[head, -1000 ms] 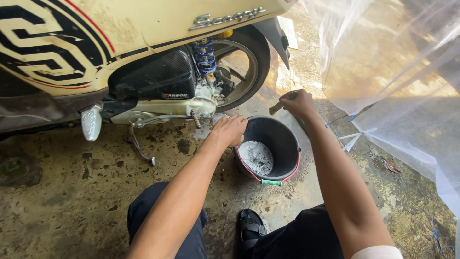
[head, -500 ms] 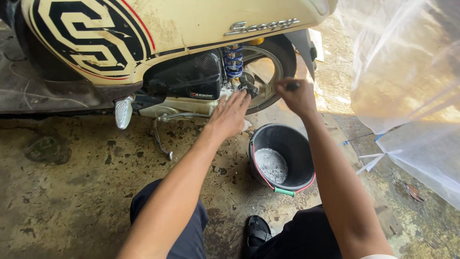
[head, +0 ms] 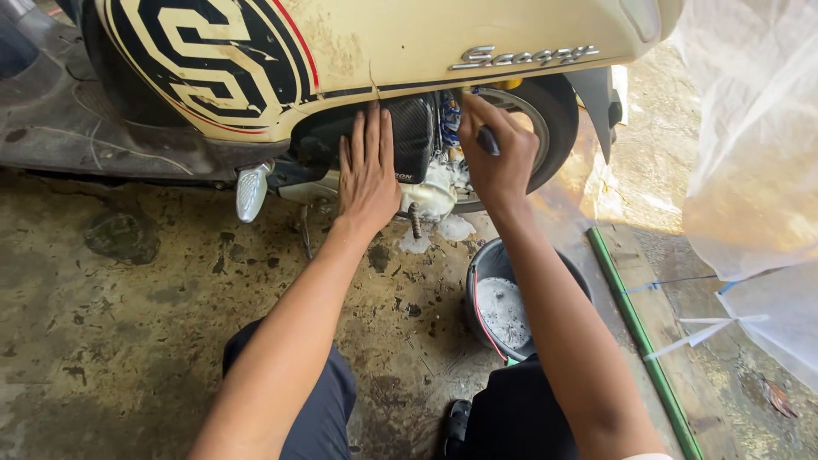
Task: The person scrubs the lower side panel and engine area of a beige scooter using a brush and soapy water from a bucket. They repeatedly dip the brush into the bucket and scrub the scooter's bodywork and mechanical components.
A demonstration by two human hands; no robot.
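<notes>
Scrubbing at the engine side of a cream scooter (head: 409,51), upper middle of the frame. Left hand (head: 368,175) flat and spread, fingers apart, pressed on the black engine cover (head: 416,136) just left of centre, gripping nothing. Right hand (head: 494,153) closed round a small dark-handled brush (head: 488,139), bristle end hidden behind the fingers, next to the blue shock spring (head: 449,115) and rear wheel (head: 545,128). White suds (head: 439,196) clinging below the cover and dripping to the wet concrete floor (head: 128,324). Dark bucket (head: 503,311) with foamy water at lower centre, under the right forearm. Best done with short strokes worked into the crevices, bracing through the flat palm for steadiness, keeping knuckles clear of the spring coils and wheel, and reloading with foam from the bucket once the lather thins.
</notes>
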